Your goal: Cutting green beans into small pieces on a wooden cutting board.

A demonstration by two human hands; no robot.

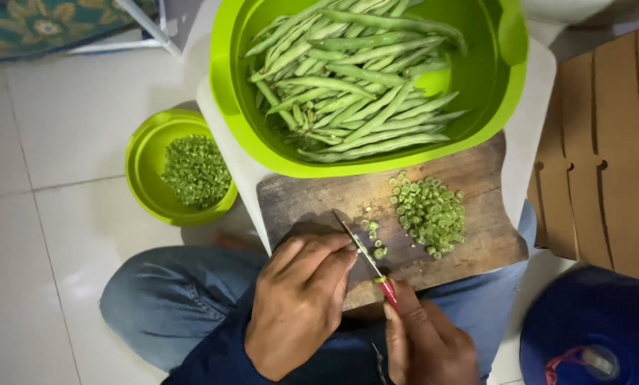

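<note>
Seen from the head camera, the left hand (pixel 298 303) lies curled, knuckles up, on the wooden cutting board (pixel 319 203), its grip closed over beans that cannot be seen beneath it. The right hand (pixel 426 342) grips the red handle of a small knife (pixel 366 257), whose blade slants up and left, just beside the left fingertips. Chopped bean pieces (pixel 430 210) lie heaped to the blade's right; whole green beans (pixel 355 78) fill the lime-green bowl (pixel 508 43) beyond the board.

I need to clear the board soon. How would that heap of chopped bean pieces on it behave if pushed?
The chopped bean pieces are small round slices, so they would probably scatter and roll. The wooden cutting board has no rim, so some might drop off.
</note>
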